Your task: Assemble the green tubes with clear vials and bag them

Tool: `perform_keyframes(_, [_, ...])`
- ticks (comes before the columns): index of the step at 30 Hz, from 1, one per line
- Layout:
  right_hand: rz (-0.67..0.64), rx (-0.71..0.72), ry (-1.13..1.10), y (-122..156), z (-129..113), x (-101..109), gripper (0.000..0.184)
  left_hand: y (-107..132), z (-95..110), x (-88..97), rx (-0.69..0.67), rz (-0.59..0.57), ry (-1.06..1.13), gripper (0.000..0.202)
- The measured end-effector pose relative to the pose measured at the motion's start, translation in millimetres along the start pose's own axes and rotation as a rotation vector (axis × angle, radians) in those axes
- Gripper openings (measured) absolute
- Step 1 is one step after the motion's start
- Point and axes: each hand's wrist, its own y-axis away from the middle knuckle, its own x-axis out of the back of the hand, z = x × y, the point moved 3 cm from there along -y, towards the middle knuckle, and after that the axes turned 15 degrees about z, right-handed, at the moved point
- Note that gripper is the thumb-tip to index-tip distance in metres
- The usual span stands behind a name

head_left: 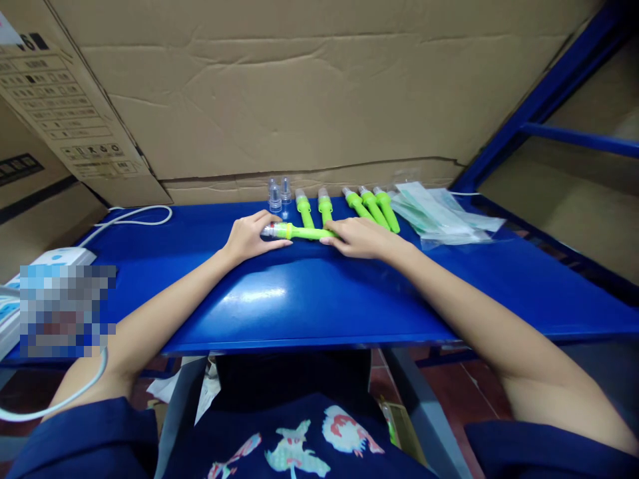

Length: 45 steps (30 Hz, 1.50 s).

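We find the green pen (299, 232) on the counter (299, 299), just before the pen row (372, 207). The left hand (249, 236) pinches its capped end; the right hand (362, 238) covers the other, grip unclear. We judge it light, stiff, slick; take the barrel.

Both hands (252, 236) (360, 237) on a green tube (298, 232), blue table (309, 299)

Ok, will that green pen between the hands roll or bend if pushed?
Likely stiff: the green pen lies straight between the left hand and right hand. Its round barrel on the glossy table may roll sideways. Probably light, being slim plastic.
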Motion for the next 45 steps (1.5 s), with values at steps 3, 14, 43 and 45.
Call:
perform_keyframes(3, [-0.002,-0.003,0.012,-0.4,-2.1,0.7,0.033,-0.3,-1.2,-0.1,0.041,0.01,0.01,0.055])
perform_keyframes(14, [0.117,-0.019,-0.02,-0.9,-3.8,6.5,0.036,0.6,-3.1,-4.5,0.244,-0.073,-0.022,0.055])
perform_keyframes(43, [0.3,0.084,-0.052,0.1,-4.6,-0.4,0.039,2.6,-9.3,-11.6,0.185,-0.107,-0.13,0.067])
perform_keyframes(45, [0.289,0.067,-0.059,0.1,-4.8,0.2,0.039,3.0,-9.8,-11.8,0.176,-0.105,-0.145,0.068])
